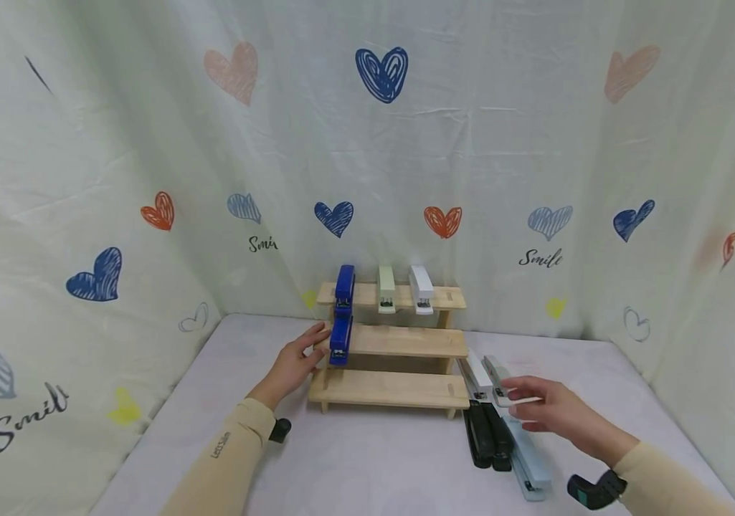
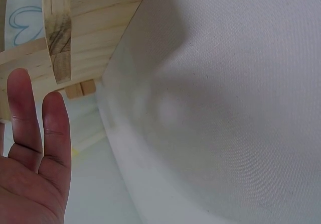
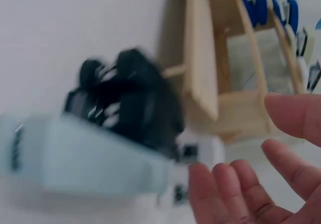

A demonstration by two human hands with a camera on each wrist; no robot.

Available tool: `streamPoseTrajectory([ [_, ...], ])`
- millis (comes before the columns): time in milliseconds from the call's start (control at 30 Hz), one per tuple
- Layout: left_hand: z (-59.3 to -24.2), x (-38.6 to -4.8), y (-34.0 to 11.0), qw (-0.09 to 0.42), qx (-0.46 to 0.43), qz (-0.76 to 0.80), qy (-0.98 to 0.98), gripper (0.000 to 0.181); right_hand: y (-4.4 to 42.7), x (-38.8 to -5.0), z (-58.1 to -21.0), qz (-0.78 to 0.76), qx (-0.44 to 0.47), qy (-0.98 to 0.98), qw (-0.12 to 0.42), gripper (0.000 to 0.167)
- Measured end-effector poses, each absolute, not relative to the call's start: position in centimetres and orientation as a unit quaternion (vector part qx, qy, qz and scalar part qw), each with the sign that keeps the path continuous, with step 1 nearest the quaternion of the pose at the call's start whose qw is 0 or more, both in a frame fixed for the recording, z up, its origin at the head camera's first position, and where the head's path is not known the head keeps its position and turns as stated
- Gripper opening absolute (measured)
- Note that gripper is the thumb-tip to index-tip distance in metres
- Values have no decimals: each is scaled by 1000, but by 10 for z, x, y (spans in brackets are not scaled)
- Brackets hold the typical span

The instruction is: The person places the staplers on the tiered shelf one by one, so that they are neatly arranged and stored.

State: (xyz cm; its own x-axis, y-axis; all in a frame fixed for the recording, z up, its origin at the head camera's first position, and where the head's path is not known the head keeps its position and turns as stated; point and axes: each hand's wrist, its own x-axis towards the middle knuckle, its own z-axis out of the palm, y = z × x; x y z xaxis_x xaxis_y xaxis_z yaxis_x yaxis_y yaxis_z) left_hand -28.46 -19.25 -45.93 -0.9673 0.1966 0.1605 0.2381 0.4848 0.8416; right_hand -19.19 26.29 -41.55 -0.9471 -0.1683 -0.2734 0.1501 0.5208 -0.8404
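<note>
A three-step wooden rack [image 1: 399, 388] stands on the table. Its top step holds a blue stapler [image 1: 344, 285], a pale green stapler [image 1: 386, 289] and a white stapler [image 1: 421, 289]. Another blue stapler [image 1: 340, 338] sits at the left end of the middle step. My left hand [image 1: 291, 364] is beside that end, fingers extended; whether they touch the wood or stapler I cannot tell. Over the staplers at right hovers my right hand [image 1: 557, 410], fingers loosely bent and holding nothing. Below it are black staplers [image 1: 480, 436] and a light blue stapler [image 3: 95, 156], blurred in the right wrist view.
Behind the black staplers, by the rack's right side, lie a white stapler [image 1: 475, 376] and a pale grey one [image 1: 496, 374], partly hidden. A heart-printed curtain [image 1: 444, 158] surrounds the white table [image 1: 367, 466] at the back and sides.
</note>
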Motion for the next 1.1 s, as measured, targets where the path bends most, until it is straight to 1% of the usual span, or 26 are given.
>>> streamPoseTrajectory([
  [167,-461,-285,-193,22,-124,-491,-862,43,282,-179,-440,-469,42,865,172,60],
  [467,-462,-285,-192,24,-123,-488,-864,43,282,-165,-467,-465,86,859,197,58],
  [900,-461,-285,-191,24,-124,-491,-862,43,280,-154,-474,-484,119,841,210,65],
  [1100,-462,-285,-192,24,-122,-490,-863,43,286,-154,-477,-516,104,819,227,71],
])
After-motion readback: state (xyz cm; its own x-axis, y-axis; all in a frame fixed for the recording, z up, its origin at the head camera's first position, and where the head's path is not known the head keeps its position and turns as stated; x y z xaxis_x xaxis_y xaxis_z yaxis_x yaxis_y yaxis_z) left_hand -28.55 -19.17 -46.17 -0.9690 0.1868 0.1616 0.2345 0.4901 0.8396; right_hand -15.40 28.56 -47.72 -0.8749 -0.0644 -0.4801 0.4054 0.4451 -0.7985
